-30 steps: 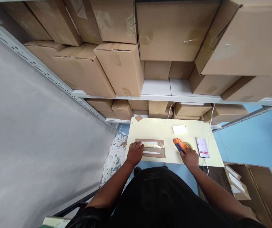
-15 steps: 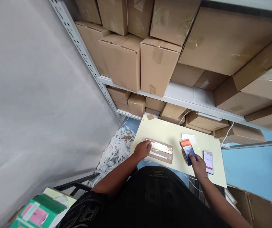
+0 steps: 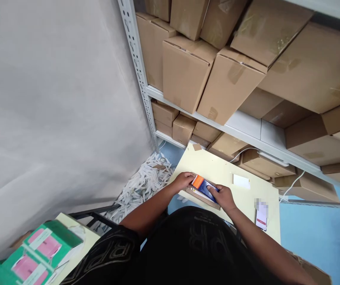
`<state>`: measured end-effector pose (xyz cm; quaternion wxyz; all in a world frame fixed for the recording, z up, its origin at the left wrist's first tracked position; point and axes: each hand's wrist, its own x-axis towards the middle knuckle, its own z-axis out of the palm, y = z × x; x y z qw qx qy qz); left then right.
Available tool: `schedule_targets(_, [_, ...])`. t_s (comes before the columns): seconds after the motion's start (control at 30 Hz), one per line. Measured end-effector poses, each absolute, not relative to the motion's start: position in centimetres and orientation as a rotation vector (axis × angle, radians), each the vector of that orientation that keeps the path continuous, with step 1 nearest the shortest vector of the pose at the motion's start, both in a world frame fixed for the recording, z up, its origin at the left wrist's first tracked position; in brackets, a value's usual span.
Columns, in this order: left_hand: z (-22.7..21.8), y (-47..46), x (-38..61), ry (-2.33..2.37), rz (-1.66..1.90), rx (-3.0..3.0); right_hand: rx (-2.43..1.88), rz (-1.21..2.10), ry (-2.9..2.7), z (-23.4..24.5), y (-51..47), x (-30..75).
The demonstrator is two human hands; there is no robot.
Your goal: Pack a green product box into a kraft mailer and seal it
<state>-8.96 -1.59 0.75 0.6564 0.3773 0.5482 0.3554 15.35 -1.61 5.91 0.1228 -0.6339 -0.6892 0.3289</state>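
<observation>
My right hand (image 3: 223, 198) grips a blue and orange tape dispenser (image 3: 207, 190), thumb on its blue body. The dispenser lies over a small flat cardboard box (image 3: 207, 201) near the table's front edge and covers much of its top. Shiny clear film shows on the uncovered part of the box. My left hand (image 3: 184, 182) is closed on the box's left end, fingertips beside the dispenser's orange end. Whether those fingertips also touch the dispenser I cannot tell.
On the pale table (image 3: 226, 168) lie a white card (image 3: 241, 181) and a phone (image 3: 261, 219) to the right. Shelves of cardboard boxes (image 3: 184, 73) rise behind. White paper strips (image 3: 143, 178) are heaped on the floor at left, with green packages (image 3: 42, 249) at lower left.
My right hand has brought the tape dispenser leftward over the small box, close to my left hand. The head view has shifted and tilted.
</observation>
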Motion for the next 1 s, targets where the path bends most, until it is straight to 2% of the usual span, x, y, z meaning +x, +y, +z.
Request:
schedule_targets(0.27, [-0.6, -2.4, -8.0, 1.536, 0.803, 1.064, -1.887, 1.031, -2.074, 6.1, -0.2, 14.9])
schedule_targets(0.43, [-2.1, -2.7, -11.4, 1.742, 0.786, 1.029, -1.97, 1.063, -2.164, 7.3, 1.0, 15.6])
schedule_targets(0.57, [-4.1, -3.4, -14.1, 1.863, 0.698, 1.008, -2.083, 0.99, -2.235, 7.4, 1.1, 17.1])
schedule_targets(0.73, [-5.9, -3.7, -11.9, 1.851, 0.556, 1.152, -2.12, 0.944, -2.266, 6.9, 0.8, 17.4])
schedule_targets(1.0, [-4.8, -2.8, -10.2, 1.865, 0.474, 1.475, -2.132, 0.925, -2.266, 7.3, 0.3, 16.6])
